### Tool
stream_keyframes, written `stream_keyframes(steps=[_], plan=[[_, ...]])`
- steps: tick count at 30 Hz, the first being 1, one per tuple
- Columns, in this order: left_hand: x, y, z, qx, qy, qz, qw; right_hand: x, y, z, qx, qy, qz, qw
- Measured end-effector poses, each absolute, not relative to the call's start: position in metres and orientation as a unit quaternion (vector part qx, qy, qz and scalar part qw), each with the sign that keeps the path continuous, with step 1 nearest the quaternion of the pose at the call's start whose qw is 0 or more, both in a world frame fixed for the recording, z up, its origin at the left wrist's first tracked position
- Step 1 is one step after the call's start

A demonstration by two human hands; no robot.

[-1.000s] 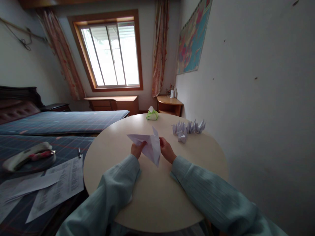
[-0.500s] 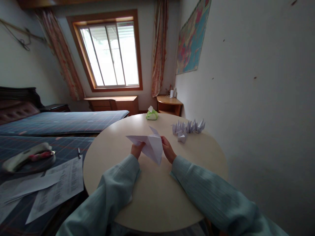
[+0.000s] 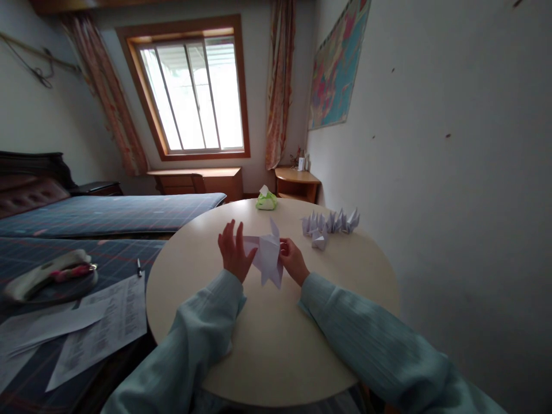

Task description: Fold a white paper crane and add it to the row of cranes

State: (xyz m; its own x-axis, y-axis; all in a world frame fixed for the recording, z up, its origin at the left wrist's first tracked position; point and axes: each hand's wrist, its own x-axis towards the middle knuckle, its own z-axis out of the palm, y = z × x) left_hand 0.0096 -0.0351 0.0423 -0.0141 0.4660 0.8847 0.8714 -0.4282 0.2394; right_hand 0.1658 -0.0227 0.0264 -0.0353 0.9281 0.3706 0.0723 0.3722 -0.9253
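Observation:
A partly folded piece of white origami paper [image 3: 270, 256] is held above the round table, with pointed flaps sticking up and down. My right hand [image 3: 294, 260] pinches its right edge between thumb and curled fingers. On the left side, my left hand [image 3: 235, 253] has its fingers stretched up and apart, the thumb reaching toward the paper's left flap. That flap partly passes behind the hand, so whether the thumb presses on it is hard to see. Several folded paper figures [image 3: 331, 222] stand in a row at the right, with a single paper figure [image 3: 319, 240] in front of them.
The pale round table [image 3: 276, 356] lies under my forearms. At its far edge sits a green tissue pack [image 3: 266, 199]. To the left, a bed [image 3: 116, 213] carries printed sheets [image 3: 103, 328], a pen [image 3: 138, 268] and a pale elongated object [image 3: 47, 279]. A wall [image 3: 448, 230] rises at the right.
My left hand has loosened from the paper's left flap and raised its spread fingers. The paper has turned, its left point now narrower and lower flaps showing. My right hand keeps its pinch.

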Motion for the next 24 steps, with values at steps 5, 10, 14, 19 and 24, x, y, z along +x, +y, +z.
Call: stream_keyframes(steps=[5, 10, 14, 19, 24], plan=[[0.016, -0.039, 0.042, -0.757, -0.454, -0.422, 0.208, 0.164, -0.032, 0.031, -0.379, -0.639, 0.393, 0.542], [0.008, -0.032, 0.035, -0.774, -0.446, -0.422, 0.156, 0.163, -0.033, 0.03, -0.342, -0.632, 0.432, 0.545], [0.005, -0.028, 0.03, -0.74, -0.487, -0.456, 0.091, 0.163, -0.031, 0.03, -0.329, -0.624, 0.466, 0.533], [0.006, -0.027, 0.029, -0.707, -0.528, -0.469, 0.013, 0.163, -0.031, 0.029, -0.326, -0.619, 0.487, 0.524], [0.008, -0.03, 0.031, -0.686, -0.546, -0.481, 0.007, 0.164, -0.035, 0.031, -0.307, -0.639, 0.475, 0.522]])
